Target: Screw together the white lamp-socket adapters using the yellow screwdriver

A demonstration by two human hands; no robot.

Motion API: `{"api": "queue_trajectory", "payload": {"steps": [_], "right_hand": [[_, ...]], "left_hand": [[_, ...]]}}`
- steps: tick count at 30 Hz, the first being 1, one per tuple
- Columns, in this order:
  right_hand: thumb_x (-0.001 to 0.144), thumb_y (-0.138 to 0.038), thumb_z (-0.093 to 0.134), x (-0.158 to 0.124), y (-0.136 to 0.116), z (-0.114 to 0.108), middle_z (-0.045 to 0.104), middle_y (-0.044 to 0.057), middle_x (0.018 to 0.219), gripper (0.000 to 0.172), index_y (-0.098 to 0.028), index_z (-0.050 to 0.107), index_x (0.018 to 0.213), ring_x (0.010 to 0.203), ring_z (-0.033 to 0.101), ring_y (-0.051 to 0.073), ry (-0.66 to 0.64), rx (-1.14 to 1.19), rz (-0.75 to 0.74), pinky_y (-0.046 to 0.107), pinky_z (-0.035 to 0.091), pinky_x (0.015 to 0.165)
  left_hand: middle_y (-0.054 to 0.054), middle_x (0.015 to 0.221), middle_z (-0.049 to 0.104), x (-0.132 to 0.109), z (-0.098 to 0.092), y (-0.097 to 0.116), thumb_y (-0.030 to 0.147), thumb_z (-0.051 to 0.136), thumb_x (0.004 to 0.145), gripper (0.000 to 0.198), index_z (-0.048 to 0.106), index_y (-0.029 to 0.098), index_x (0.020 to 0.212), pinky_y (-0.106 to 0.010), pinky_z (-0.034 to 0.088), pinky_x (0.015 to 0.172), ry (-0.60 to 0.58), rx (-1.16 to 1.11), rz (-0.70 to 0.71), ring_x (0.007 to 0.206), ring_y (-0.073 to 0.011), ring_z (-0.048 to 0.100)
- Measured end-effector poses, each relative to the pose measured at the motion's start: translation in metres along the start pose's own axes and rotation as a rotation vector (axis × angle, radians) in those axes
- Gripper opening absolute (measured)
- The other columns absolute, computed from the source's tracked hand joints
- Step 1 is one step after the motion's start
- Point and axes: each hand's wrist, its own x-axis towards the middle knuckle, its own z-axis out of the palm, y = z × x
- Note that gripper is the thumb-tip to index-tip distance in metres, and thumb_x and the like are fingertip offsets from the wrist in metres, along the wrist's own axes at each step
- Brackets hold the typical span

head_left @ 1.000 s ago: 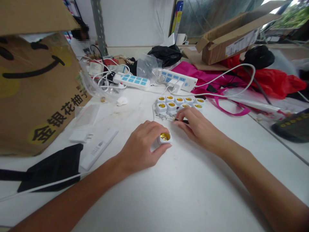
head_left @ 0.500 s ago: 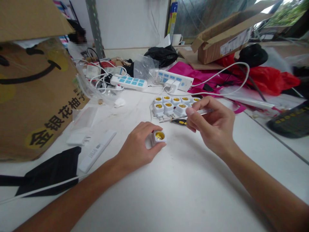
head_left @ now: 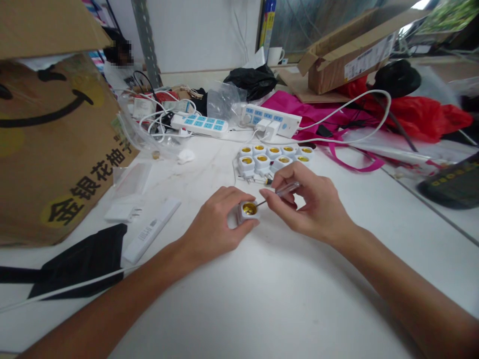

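My left hand [head_left: 220, 219] is closed around a white lamp socket [head_left: 249, 210] with a brass-coloured threaded inside, its opening facing up on the table. Between the thumb and fingers of my right hand [head_left: 307, 199] is a screwdriver [head_left: 287, 188] with a clear handle. Its thin shaft slants down to the left, and the tip is at the right rim of the socket; whether it reaches inside I cannot tell. Behind my hands stand several more white lamp sockets [head_left: 262, 160] in two rows. A second screwdriver [head_left: 268, 181], with a black and yellow handle, lies in front of them, partly hidden by my right hand.
Two white power strips [head_left: 200, 124] with cables lie at the back. A large cardboard box [head_left: 48, 149] fills the left side, near a white adapter [head_left: 121, 213] and a long white box [head_left: 152, 230]. A pink bag [head_left: 299, 107] and red plastic [head_left: 430, 117] lie back right.
My right hand has come left and down, bringing the screwdriver's tip to the lamp socket. My left hand keeps hold of the socket in nearly the same place.
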Motion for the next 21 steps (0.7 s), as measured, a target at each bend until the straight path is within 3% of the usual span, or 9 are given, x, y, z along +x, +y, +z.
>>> {"api": "queue_trajectory", "payload": {"steps": [4,8,12,21], "right_hand": [[0.101,-0.029,0.079,0.0007,0.0031,0.0022,0.062,-0.004,0.078,0.018,-0.024,0.062,0.105,0.062,0.058,0.01,0.004,0.019,0.02,0.023,0.05,0.056],[0.11,-0.033,0.066,0.0015,0.002,0.0009,0.066,-0.001,0.086,0.012,-0.025,0.06,0.104,0.071,0.063,0.013,0.017,0.005,-0.014,0.026,0.053,0.066],[0.115,-0.035,0.057,-0.0006,-0.0015,-0.0004,0.065,-0.002,0.083,0.013,-0.026,0.054,0.106,0.064,0.061,0.012,0.012,-0.042,-0.057,0.027,0.05,0.062],[0.113,-0.032,0.059,-0.0063,-0.0044,0.0038,0.069,-0.004,0.074,0.009,-0.027,0.053,0.11,0.057,0.061,0.013,-0.038,-0.079,-0.111,0.027,0.05,0.059]], "left_hand": [[-0.011,0.121,0.078,-0.0008,0.0008,-0.0007,0.017,0.084,0.093,0.033,0.074,0.015,0.124,-0.048,0.057,0.106,-0.003,0.015,0.034,0.116,-0.0286,0.071],[-0.011,0.121,0.079,-0.0016,0.0007,0.0008,0.019,0.084,0.094,0.033,0.073,0.017,0.125,-0.049,0.058,0.106,-0.012,0.034,0.049,0.116,-0.0288,0.071],[-0.01,0.121,0.079,-0.0013,-0.0003,0.0033,0.019,0.084,0.094,0.031,0.073,0.019,0.123,-0.05,0.058,0.105,-0.01,0.06,0.069,0.116,-0.0294,0.072],[-0.012,0.122,0.077,-0.0029,0.0001,0.0025,0.018,0.081,0.096,0.034,0.073,0.019,0.129,-0.05,0.06,0.105,0.004,0.074,0.104,0.115,-0.0291,0.072]]}}
